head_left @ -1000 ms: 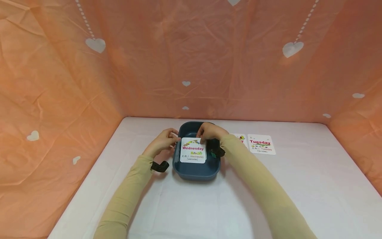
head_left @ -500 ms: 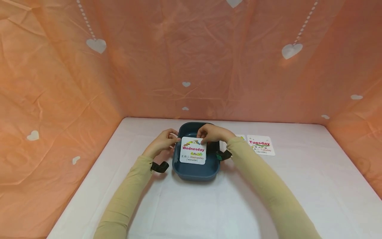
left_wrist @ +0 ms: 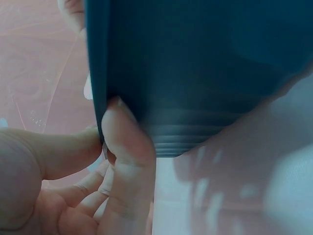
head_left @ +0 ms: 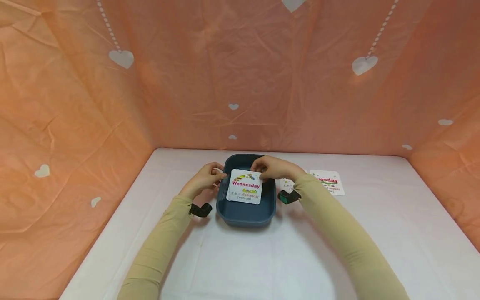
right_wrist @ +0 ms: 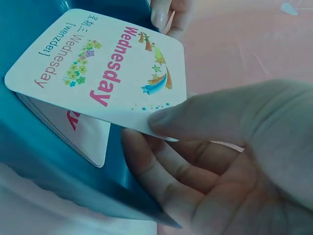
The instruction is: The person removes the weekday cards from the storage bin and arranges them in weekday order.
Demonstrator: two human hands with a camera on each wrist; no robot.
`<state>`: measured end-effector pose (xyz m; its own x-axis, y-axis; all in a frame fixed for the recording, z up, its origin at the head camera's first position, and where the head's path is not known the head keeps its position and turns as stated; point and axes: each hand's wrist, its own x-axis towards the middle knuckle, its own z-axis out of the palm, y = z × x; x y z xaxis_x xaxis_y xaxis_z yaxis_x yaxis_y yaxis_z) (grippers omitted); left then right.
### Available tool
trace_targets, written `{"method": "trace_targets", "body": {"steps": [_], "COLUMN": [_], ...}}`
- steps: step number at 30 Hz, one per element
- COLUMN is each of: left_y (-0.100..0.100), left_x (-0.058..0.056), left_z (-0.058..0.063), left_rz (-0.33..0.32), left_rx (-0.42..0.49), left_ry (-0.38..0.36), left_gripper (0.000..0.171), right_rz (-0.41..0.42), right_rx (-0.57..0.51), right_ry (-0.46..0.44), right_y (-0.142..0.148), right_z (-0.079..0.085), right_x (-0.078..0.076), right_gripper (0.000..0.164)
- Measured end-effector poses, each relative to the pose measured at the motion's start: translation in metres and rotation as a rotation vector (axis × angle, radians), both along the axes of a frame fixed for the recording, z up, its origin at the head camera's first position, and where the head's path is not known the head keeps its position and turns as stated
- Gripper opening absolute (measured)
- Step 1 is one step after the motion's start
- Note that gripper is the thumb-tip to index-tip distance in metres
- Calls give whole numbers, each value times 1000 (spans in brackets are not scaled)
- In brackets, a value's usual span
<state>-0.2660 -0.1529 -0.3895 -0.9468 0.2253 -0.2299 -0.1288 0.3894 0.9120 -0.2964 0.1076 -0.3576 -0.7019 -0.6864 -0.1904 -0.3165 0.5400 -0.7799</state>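
A white card printed "Wednesday" (head_left: 245, 186) is pinched at its upper right corner by my right hand (head_left: 279, 168), thumb on top and fingers beneath. In the right wrist view the card (right_wrist: 102, 63) is tilted, its near edge lifted over other cards (right_wrist: 90, 142) lying in the box. The dark blue plastic box (head_left: 245, 217) stands on the table with rounded corners. My left hand (head_left: 202, 180) pinches the box's left rim between thumb and finger, as the left wrist view also shows on the box wall (left_wrist: 195, 63).
Right of the box lie a card printed "Tuesday" (head_left: 331, 182), partly behind the right sleeve, and another card (head_left: 286, 186), mostly hidden by the right hand and forearm. A white cloth (head_left: 232, 258) covers the table. Orange fabric with hearts (head_left: 262, 83) hangs around it.
My right hand has lifted the Wednesday card's edge and shifted it slightly right and up. The right wrist has moved right, out of the box. My left hand stays on the rim.
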Motion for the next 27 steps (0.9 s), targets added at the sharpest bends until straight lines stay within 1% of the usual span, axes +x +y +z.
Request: {"method": "trace_targets", "body": {"steps": [5,10,18,23,27], "left_y": [0,0,-1,0,0], "left_x": [0,0,-1,1,2], "left_z": [0,0,-1,0,1], "left_rz": [0,-9,-15,-19,-17], "left_rx": [2,19,23,19,26], "left_ry": [-5,2,15,15,17], "left_gripper": [31,30,29,30,29], "right_rz": [-1,-47,-129,-185,-247], "right_rx": [-39,-90,-166,-225,-293], "right_ry": [39,67,63,59,34], "right_y": [6,13,22,28,32], "right_z": [2,3,3,9,16], "right_x": [3,6,9,13,18], "right_gripper": [26,25,25,26,26]}}
